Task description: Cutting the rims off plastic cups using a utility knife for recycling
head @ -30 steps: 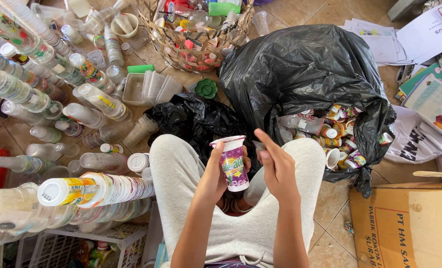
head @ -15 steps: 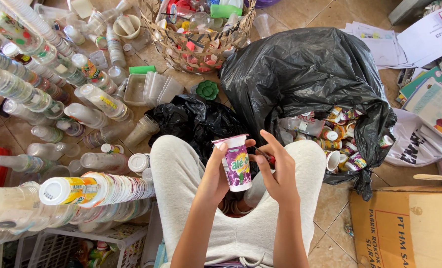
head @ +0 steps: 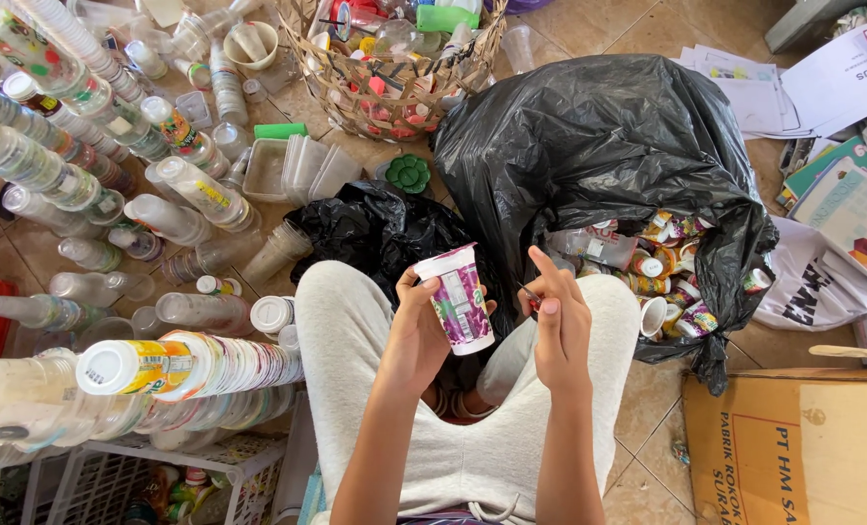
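Cup was clamped in left hand | right hand pinched shut at 3 o'clock, contents unclear | black bag of cups remained unsorted | stacked cups were laid at 9 o'clock.

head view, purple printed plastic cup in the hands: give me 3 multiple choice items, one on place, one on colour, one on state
1. Where is the big black plastic bag?
A. in front of the person's right knee
B. inside the woven basket
C. on the cardboard box

2. What colour is the small flower-shaped lid on the floor?
A. red
B. green
C. yellow

3. How is the purple printed plastic cup held?
A. lying on the floor
B. stacked in a tube of cups
C. gripped in the left hand

Answers: 1 A, it lies on the tiles beyond that knee; 2 B, it is plainly green; 3 C, left fingers wrap it while the right hand stays beside it.
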